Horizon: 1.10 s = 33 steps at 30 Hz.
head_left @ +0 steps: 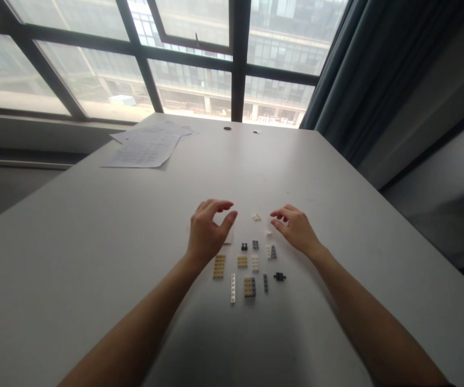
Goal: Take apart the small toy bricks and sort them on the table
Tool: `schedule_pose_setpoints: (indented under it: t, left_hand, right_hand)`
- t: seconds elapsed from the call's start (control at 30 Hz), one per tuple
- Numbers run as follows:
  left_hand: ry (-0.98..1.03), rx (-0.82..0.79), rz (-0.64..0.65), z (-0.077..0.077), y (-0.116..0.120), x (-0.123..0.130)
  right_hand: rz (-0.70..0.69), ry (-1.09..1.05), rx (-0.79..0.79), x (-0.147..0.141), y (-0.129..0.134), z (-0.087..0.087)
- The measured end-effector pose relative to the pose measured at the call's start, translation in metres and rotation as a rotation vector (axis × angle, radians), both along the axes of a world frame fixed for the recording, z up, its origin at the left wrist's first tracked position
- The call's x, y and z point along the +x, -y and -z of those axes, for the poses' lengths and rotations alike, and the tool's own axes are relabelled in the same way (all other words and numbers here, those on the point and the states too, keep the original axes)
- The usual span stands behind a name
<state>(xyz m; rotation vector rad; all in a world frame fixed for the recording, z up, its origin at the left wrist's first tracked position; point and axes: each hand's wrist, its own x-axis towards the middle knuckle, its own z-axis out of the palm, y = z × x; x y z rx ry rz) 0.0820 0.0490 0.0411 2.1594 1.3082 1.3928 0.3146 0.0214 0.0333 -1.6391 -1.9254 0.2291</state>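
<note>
My left hand [211, 226] hovers over the table with thumb and fingers apart and nothing between them. It partly covers a white piece [227, 239]. On the other side, my right hand [294, 227] is also open, its fingertips near small white bricks [256, 217]. Between and below the hands lie toy building bricks: a tan plate [219, 266], a smaller tan plate [242, 262], a long white strip [233, 288], a tan and grey block [249, 287], a dark grey strip [265, 283] and a black piece with side pegs [280, 277].
The bricks lie on a large white table [95, 242]. Printed sheets of paper [147, 145] lie at the far left. Two round holes [227, 128] sit near the back edge, before a window. A dark curtain [336, 80] hangs at the right.
</note>
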Motion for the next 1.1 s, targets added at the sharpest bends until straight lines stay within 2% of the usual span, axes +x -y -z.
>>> schedule_pose_setpoints:
  t: [0.1, 0.23, 0.47, 0.6, 0.73, 0.9, 1.03, 1.1]
  left_hand:
    - [0.150, -0.037, -0.079, 0.000, -0.007, -0.008]
    - [0.217, -0.075, -0.105, 0.006, -0.009, -0.014]
    - [0.212, -0.104, -0.138, 0.012, -0.002, -0.031]
    - [0.211, -0.142, -0.134, 0.019, 0.001, -0.036]
    - [0.171, -0.133, -0.107, 0.024, 0.006, -0.030]
    - [0.106, -0.097, 0.007, 0.021, 0.016, -0.018]
    - [0.129, -0.178, 0.232, 0.014, 0.026, -0.010]
    - [0.158, -0.236, 0.316, 0.011, 0.030, -0.006]
  right_hand:
    - [0.015, -0.041, -0.036, 0.005, -0.006, 0.006]
    - [-0.028, -0.044, -0.116, 0.004, -0.019, 0.015]
    - [-0.102, -0.013, -0.187, -0.010, -0.046, 0.021]
    - [-0.111, -0.009, -0.180, -0.014, -0.048, 0.021]
    - [-0.112, -0.043, -0.166, -0.014, -0.045, 0.021]
    - [-0.110, -0.161, -0.113, -0.024, -0.022, 0.011]
    - [-0.191, -0.439, 0.114, -0.045, 0.010, 0.000]
    - [-0.226, -0.496, 0.196, -0.054, 0.022, -0.003]
